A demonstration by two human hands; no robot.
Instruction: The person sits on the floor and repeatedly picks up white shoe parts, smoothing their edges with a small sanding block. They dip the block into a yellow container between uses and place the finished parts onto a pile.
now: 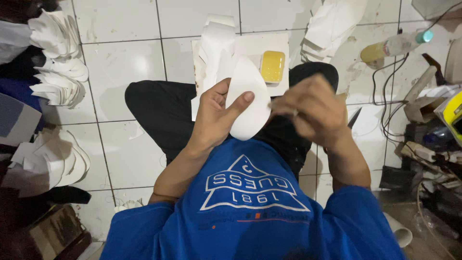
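While we sit cross-legged on the white tiled floor (pixel 120 67), we hold a white insole-shaped piece (pixel 248 98) upright over our lap, probably so its flat face meets the camera and the other hand can work along its edge. Our left hand (pixel 214 118) is closed around the piece from its left side, thumb pressed across the front and fingers curled behind, a firm clamp. Our right hand (pixel 313 113) is just right of the piece, blurred, fingers drawn together as if pinching something small at the piece's right edge; we cannot tell what it holds, or whether it touches the piece. Just beyond the hands, on a white board (pixel 255 48) on the floor, lies a yellow rectangular block (pixel 273 66), kept within easy reach. Stacks of similar white cut pieces (pixel 57 62) lie to the far left, with more at the far right (pixel 332 24), beside a plastic bottle (pixel 397 45) lying on its side.
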